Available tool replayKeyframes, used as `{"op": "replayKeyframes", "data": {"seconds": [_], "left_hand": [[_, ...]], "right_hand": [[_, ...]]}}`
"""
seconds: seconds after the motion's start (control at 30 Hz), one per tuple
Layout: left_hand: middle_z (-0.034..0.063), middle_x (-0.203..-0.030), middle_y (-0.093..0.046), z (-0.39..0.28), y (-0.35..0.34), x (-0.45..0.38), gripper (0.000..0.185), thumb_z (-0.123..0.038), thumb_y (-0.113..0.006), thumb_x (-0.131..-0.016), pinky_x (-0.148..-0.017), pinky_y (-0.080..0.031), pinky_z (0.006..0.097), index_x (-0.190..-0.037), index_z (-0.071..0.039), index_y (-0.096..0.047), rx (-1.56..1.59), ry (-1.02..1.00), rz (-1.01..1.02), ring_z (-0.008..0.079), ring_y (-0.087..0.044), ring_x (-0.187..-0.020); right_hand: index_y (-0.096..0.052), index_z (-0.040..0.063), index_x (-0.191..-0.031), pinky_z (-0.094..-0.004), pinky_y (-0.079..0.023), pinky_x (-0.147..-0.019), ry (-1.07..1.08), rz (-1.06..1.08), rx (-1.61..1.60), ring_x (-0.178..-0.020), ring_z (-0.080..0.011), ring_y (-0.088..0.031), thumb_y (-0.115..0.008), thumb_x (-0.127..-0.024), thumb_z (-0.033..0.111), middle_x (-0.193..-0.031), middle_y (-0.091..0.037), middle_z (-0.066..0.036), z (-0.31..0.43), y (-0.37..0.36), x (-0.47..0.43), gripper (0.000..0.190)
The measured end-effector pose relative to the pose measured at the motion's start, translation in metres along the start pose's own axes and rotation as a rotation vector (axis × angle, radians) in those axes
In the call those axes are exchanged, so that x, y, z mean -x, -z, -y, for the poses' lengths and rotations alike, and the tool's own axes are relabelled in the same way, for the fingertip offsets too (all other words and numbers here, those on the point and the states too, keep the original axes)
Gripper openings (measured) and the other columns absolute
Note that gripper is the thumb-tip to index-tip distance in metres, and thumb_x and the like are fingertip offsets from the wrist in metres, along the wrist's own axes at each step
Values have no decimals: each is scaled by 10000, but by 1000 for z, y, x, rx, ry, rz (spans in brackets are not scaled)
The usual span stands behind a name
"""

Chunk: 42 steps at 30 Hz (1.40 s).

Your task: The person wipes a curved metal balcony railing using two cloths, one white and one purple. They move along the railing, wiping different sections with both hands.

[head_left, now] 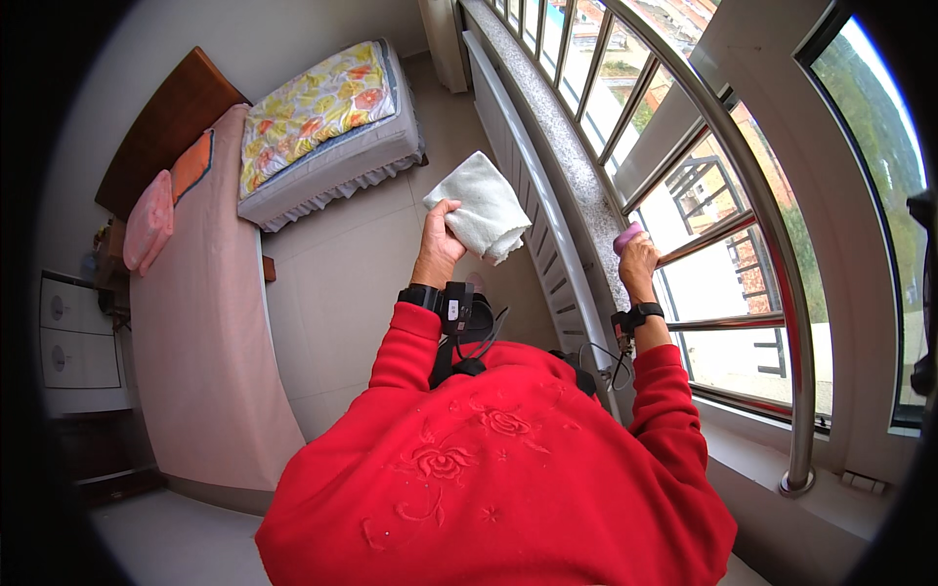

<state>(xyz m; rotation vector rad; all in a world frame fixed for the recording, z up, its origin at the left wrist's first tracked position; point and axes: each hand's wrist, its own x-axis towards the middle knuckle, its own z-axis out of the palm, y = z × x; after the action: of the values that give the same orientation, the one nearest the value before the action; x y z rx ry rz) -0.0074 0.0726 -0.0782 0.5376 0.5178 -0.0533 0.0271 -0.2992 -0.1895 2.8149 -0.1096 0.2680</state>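
A folded pale grey-green cloth (480, 209) is pinched in my left hand (440, 245), the thumb lying on top of it. The cloth hangs above the floor beside the radiator. Over the granite window sill (575, 143), my right hand (640, 258) grips a small purple cloth or sponge (627, 238), mostly hidden by the fingers. That hand is right by the upright bars of the metal window railing (707, 238); whether it touches one I cannot tell.
A white radiator (531, 190) runs below the sill. To the left are a bed with a pink sheet (209, 351) and one with a floral quilt (319, 110). The railing's curved top rail (758, 157) stands near my right arm. Cables hang from devices on both wrists.
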Motion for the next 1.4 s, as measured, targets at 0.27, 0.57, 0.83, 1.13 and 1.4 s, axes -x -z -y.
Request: {"op": "replayKeyframes", "data": {"seconds": [0.27,0.57,0.83,1.13,1.4], "left_hand": [[152,-1334,-555,-1,3,-5,590,-213,-708,-841,-1063,-415,589,-1350,-34,-470,56,15,39,344,-527,-1246],[151,-1312,-570,3,8,-9,570,-126,-730,-815,-1055,-431,593,-1323,-43,-487,-23,24,-3,347,-533,-1244],[155,-1277,-589,0,9,-3,560,-71,-696,-780,-1047,-458,559,-1302,-20,-499,26,29,-50,347,-570,-1185],[168,-1318,-566,2,12,-6,548,-108,-678,-824,-1061,-436,583,-1324,-16,-473,26,43,-49,362,-550,-1221],[161,-1400,-520,4,15,-11,557,-193,-644,-894,-1090,-390,601,-1385,-33,-434,40,80,-52,360,-501,-1289]], "right_hand": [[-579,18,-1050,-380,-487,-716,16,-28,-63,-821,-242,-690,-476,-961,102,-885,-687,-106,-2,-3,2,160],[-579,19,-1059,-381,-498,-735,14,-12,-46,-826,-235,-691,-468,-961,106,-897,-690,-109,-2,-3,1,172],[-578,21,-1046,-379,-498,-741,21,-24,-67,-826,-239,-692,-463,-957,103,-895,-691,-116,-4,-5,1,167],[-578,2,-1055,-374,-495,-741,33,-30,-78,-838,-237,-692,-475,-954,86,-901,-689,-122,-4,2,4,168],[-578,3,-1034,-379,-488,-726,27,-81,-57,-808,-235,-681,-470,-953,74,-883,-681,-122,-3,0,5,152]]}}
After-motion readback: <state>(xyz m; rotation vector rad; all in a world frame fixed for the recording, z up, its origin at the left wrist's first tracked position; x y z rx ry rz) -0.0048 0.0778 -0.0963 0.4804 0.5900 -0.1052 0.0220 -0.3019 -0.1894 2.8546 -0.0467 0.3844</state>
